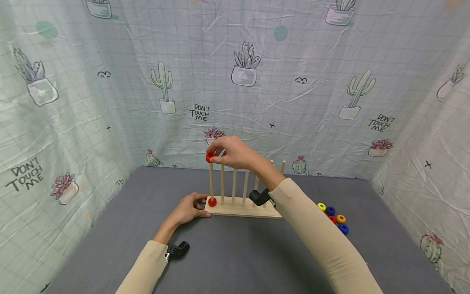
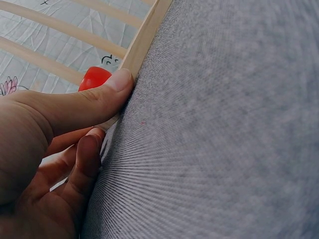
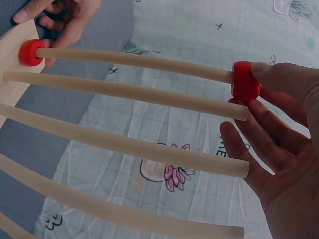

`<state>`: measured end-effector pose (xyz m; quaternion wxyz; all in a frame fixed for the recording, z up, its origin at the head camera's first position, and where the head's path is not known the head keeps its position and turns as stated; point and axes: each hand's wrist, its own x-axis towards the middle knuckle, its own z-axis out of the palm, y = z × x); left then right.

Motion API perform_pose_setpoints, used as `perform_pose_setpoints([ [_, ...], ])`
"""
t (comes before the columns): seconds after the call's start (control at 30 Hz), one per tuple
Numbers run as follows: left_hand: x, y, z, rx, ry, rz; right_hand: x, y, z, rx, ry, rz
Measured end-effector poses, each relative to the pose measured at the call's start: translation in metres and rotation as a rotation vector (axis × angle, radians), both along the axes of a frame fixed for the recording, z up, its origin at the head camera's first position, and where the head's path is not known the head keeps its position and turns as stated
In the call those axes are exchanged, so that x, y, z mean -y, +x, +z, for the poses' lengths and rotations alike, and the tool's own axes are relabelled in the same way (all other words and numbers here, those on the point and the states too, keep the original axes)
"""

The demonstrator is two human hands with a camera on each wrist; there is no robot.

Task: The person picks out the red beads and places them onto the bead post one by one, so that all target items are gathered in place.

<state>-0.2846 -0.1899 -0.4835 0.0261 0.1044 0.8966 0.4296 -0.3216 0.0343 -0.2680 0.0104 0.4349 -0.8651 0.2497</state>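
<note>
A wooden peg stand [image 1: 238, 210] with several upright dowels sits on the grey table. My right hand [image 1: 234, 152] pinches a red ring bead [image 3: 245, 79] between thumb and fingers at the top of the leftmost dowel [image 1: 211, 179]. In the right wrist view the dowel's tip is hidden by this bead, which appears to be around it. Another red bead [image 1: 212, 202] lies at the foot of the same dowel, against the base. My left hand [image 1: 186, 210] grips the base's left end, thumb along the front edge [image 2: 112, 89] and fingers behind.
To the right of the stand lie several loose ring beads: yellow [image 1: 321, 206], orange [image 1: 341, 219], blue [image 1: 343, 228] and red [image 1: 332, 219]. A cactus-print curtain [image 1: 257, 102] rises behind the table and on both sides. My right forearm crosses in front of the right-hand dowels.
</note>
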Motion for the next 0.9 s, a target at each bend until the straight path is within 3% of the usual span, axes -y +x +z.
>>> perform_pose_setpoints([
  [0.9,0.0009,-0.0011,-0.0007,-0.007,0.003,-0.008,-0.0032,-0.0011,0.0015,0.015,-0.009,0.005],
])
